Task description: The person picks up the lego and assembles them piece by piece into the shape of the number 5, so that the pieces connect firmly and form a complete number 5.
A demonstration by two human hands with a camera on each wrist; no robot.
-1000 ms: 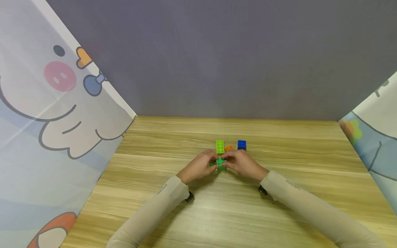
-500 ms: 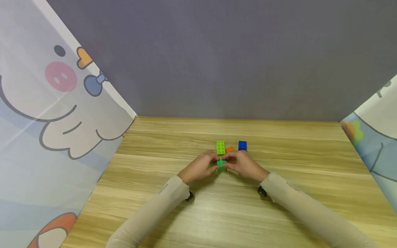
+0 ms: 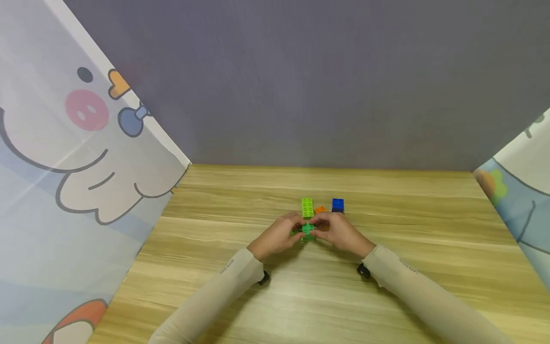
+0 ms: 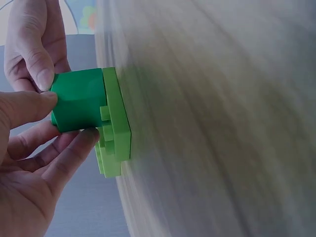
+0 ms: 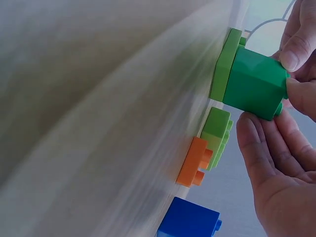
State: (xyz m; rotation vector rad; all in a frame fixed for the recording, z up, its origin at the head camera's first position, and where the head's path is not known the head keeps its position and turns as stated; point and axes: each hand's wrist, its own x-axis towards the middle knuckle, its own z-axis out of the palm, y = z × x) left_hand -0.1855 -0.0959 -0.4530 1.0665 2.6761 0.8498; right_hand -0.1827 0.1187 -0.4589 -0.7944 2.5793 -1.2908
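Note:
A dark green block (image 3: 308, 229) stands on a flat light green piece (image 4: 116, 116), whose studs show beside the block in the left wrist view. The left hand (image 3: 278, 235) pinches the green block (image 4: 79, 100) from its left side, thumb near the top edge and fingers along the side. From the other side, the right hand (image 3: 341, 233) holds the same block (image 5: 256, 83) between thumb and fingers near its studded top. The flat piece lies on the wooden table.
Behind the hands lie a long light green brick (image 3: 307, 208), a small orange brick (image 3: 320, 210) and a blue brick (image 3: 337, 205) on the wooden table (image 3: 240, 191). A grey panel (image 3: 292, 86) rises at the table's far edge, with printed sheets at both sides.
The head view has shifted slightly, so everything sits a little lower. Both hands stay on the green block, with hardly any visible motion.

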